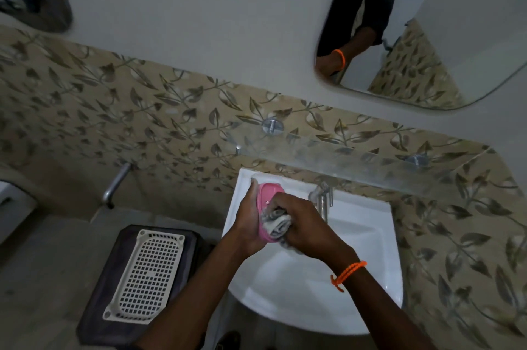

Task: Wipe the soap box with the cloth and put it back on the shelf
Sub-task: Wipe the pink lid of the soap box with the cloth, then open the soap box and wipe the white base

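Observation:
A pink soap box [265, 198] is held over the white sink [368, 238], gripped from its left side by my left hand [247, 221]. My right hand [305, 225] is closed around a crumpled grey cloth [276, 222] and presses it against the box's right side. Part of the box is hidden behind the cloth and my fingers. Above the sink, a clear glass shelf [342, 160] runs along the leaf-patterned tiles, held by round metal mounts.
A chrome tap [323, 198] stands at the back of the sink, just right of my hands. A cream perforated tray [145, 275] lies on a dark stand left of the sink. A mirror [422, 27] hangs top right; a wall spout [115, 185] projects at left.

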